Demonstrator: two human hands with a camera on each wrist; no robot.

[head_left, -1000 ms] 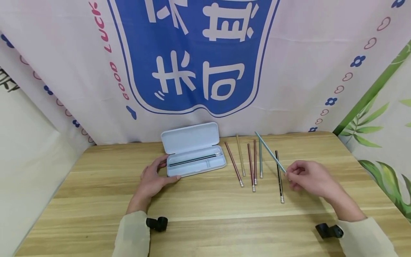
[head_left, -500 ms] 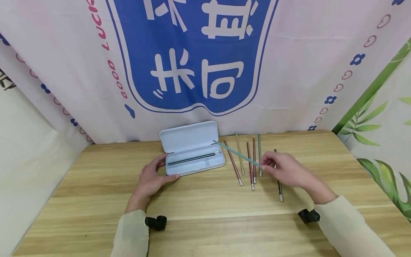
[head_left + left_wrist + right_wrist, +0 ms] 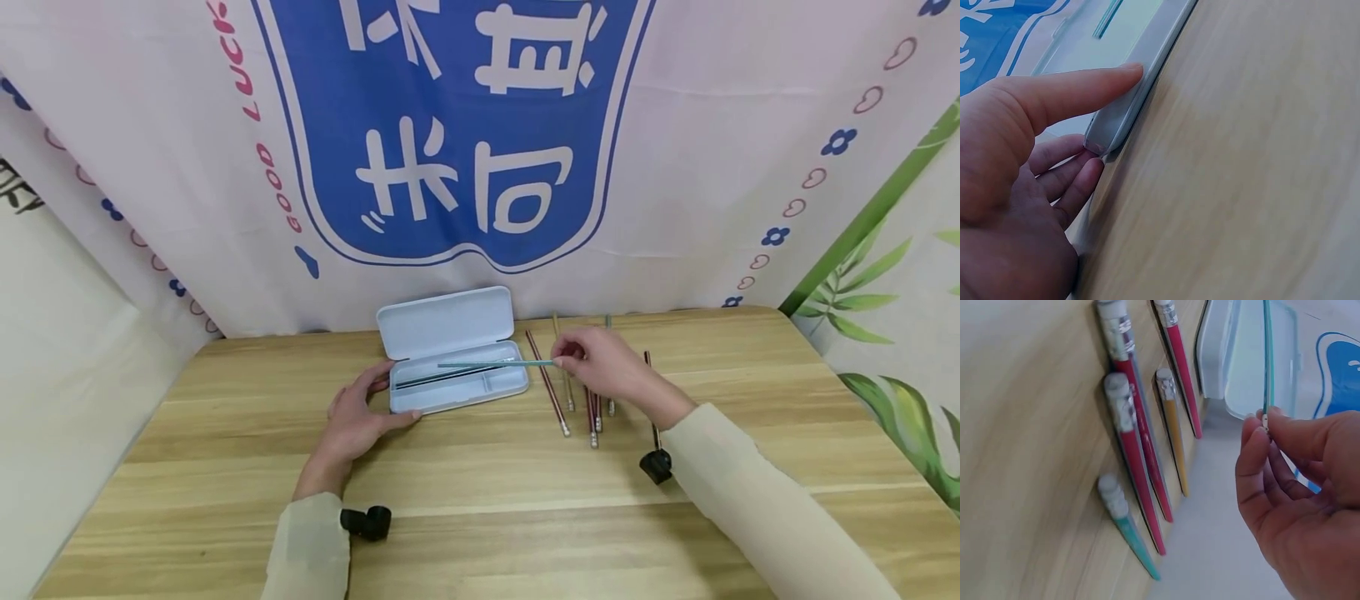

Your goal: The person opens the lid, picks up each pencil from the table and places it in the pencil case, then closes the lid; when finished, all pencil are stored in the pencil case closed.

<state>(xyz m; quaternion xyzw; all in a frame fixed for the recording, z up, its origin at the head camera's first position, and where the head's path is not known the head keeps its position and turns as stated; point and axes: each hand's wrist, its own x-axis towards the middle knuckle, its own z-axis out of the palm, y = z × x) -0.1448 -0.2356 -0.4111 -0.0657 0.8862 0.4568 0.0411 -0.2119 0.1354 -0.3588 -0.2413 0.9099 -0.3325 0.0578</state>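
Observation:
A light blue pencil case stands with its lid raised. My left hand holds its left end; in the left wrist view the thumb lies along the rim while the fingertips touch the corner. Dark pencils lie inside the long compartment. My right hand pinches a teal pencil near its eraser end. That pencil is level above the case, its far tip over the compartment. In the right wrist view, thumb and fingertips meet at the metal band.
Right of the case lie a red pencil, a yellow pencil, more red pencils and another teal pencil. A black pencil is partly hidden by the right sleeve. A printed cloth hangs behind the table.
My right hand has moved left with the teal pencil, from beside the black pencil to the case. The pencil has swung from slanted to nearly sideways. My left hand keeps its place.

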